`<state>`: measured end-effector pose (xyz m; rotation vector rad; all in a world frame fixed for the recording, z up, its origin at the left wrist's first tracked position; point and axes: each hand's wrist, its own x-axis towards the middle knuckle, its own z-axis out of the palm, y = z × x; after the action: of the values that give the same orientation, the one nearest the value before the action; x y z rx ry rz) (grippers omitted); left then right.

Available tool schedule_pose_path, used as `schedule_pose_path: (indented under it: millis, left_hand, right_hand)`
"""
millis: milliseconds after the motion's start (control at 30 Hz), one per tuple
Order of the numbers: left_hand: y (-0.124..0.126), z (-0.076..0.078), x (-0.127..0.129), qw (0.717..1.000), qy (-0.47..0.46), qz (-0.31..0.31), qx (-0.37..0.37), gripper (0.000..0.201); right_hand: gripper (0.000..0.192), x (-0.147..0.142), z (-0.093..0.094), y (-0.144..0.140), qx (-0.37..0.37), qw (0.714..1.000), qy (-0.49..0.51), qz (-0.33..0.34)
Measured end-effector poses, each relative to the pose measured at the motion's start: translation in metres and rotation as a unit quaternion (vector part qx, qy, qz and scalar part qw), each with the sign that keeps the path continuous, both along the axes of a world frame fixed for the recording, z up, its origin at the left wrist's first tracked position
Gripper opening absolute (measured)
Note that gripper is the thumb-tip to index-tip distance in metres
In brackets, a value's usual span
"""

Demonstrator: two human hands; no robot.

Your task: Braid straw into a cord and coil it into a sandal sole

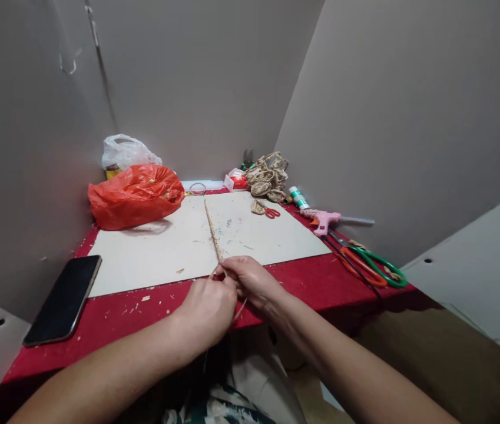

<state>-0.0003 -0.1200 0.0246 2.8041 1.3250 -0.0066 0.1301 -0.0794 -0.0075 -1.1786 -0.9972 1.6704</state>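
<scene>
A thin braided jute cord (212,229) lies stretched across the pale board (161,253) toward me. Its near end runs into both my hands at the table's front edge. My left hand (208,312) is closed around loose strands of the cord, and my right hand (252,280) pinches the braid just above it. The hands touch each other. A loose strand hangs down below them over the table edge.
A red cloth (112,321) covers the table. A black phone (64,299) lies front left, an orange plastic bag (137,194) and white bag (126,151) back left. Jute coils (267,176), small red scissors (271,212), pink glue gun (327,221) and large scissors (371,262) sit right. Grey walls enclose it.
</scene>
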Motion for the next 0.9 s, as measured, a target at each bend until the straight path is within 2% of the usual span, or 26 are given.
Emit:
schedule_pose_path:
  millis: [67,133,200,300,367,400,467,533,600,767,833,900]
  left_hand:
    - [-0.004,0.004,-0.009,0.998,-0.029,-0.02,-0.051,0.025]
    - [-0.004,0.012,-0.02,0.988,-0.097,-0.044,-0.111,0.031]
    - [0.004,0.019,-0.028,0.971,-0.211,-0.001,-0.11,0.037]
    - [0.028,0.018,-0.027,0.926,-0.362,0.092,-0.05,0.029]
    - [0.044,0.011,-0.018,0.902,-0.41,0.097,-0.092,0.02]
    - [0.051,0.008,-0.012,0.891,-0.418,0.09,-0.153,0.019]
    - [0.06,0.002,-0.001,0.85,-0.425,0.105,-0.293,0.021]
    - [0.063,0.0,0.007,0.82,-0.436,0.121,-0.35,0.024]
    - [0.062,-0.001,0.011,0.816,-0.44,0.128,-0.353,0.024]
    - [0.061,-0.003,0.008,0.846,-0.409,0.108,-0.324,0.021]
    - [0.06,-0.003,0.008,0.832,-0.415,0.133,-0.343,0.019]
    - [0.059,-0.003,0.008,0.797,-0.43,0.17,-0.39,0.016]
  right_hand:
    - [0.02,0.006,0.002,0.0,-0.008,1.0,0.026,0.007]
    - [0.019,0.014,0.002,0.0,-0.012,0.998,0.054,0.016]
    - [0.019,0.02,0.002,0.001,-0.013,0.997,0.075,0.03]
    - [0.021,0.025,0.001,0.003,-0.01,0.994,0.084,0.066]
    - [0.022,0.026,0.001,0.004,-0.004,0.993,0.071,0.093]
    - [0.023,0.026,0.002,0.005,0.001,0.993,0.061,0.106]
    - [0.024,0.027,0.003,0.005,0.015,0.991,0.033,0.13]
    - [0.024,0.03,0.005,0.005,0.035,0.989,-0.003,0.147]
    - [0.023,0.035,0.007,0.005,0.058,0.985,-0.045,0.158]
    - [0.022,0.044,0.009,0.008,0.151,0.958,-0.195,0.145]
    - [0.02,0.045,0.01,0.008,0.201,0.936,-0.261,0.123]
    - [0.017,0.044,0.011,0.006,0.242,0.908,-0.325,0.103]
